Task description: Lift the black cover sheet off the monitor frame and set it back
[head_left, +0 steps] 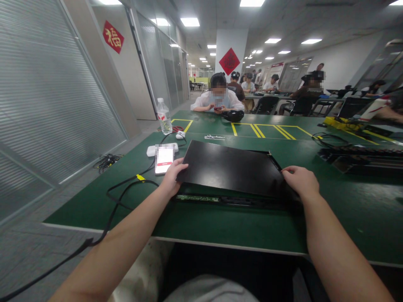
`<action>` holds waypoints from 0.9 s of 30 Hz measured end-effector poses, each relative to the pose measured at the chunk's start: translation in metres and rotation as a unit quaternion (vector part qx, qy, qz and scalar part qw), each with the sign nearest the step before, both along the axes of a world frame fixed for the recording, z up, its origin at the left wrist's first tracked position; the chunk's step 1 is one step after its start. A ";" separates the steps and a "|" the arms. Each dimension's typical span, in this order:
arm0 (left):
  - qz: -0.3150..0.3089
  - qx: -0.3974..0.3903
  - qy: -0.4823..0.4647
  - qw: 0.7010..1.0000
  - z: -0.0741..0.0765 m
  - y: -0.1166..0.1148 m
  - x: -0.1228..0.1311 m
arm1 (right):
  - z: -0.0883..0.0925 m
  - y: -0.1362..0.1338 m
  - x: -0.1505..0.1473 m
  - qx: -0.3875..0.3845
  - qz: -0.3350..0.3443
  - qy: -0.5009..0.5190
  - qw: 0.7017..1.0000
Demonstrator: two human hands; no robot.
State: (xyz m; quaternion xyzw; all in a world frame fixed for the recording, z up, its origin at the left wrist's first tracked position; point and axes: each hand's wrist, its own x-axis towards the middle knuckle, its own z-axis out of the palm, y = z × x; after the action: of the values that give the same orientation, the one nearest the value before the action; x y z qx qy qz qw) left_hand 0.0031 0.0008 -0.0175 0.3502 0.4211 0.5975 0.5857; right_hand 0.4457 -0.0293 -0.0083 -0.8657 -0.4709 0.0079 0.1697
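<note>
A glossy black flat panel [229,167], like a display screen, lies tilted over a black frame [252,202] on the green table. My left hand [173,178] grips the panel's left edge, thumb on top. At the right edge my right hand [300,181] is closed with a pinch, where the panel and the frame's side meet; its fingertips are partly hidden. A strip of green circuit board [198,198] shows below the panel's near edge. Most of the frame is covered by the panel.
Left of the panel are a lit phone [164,159], a white power bank-like block [153,150], a water bottle [163,117] and a black cable [118,197]. Behind lies a small metallic strip [214,137]. Black frame parts [362,161] lie right. A person [217,98] sits opposite.
</note>
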 end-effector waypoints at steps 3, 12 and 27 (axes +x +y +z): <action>0.000 0.003 0.002 1.000 -0.001 0.000 0.000 | 0.000 0.000 -0.001 -0.002 0.001 -0.013 1.000; -0.001 0.003 0.000 1.000 0.002 -0.001 0.000 | 0.002 0.000 -0.003 -0.009 -0.002 -0.019 1.000; -0.003 0.000 0.007 1.000 0.004 -0.003 0.001 | -0.014 0.005 0.020 0.046 -0.007 0.065 0.997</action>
State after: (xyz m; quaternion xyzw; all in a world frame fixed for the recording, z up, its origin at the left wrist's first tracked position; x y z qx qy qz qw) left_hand 0.0045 -0.0019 -0.0138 0.3552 0.4243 0.5932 0.5848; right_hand 0.4660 -0.0242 -0.0225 -0.8578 -0.4531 0.0416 0.2392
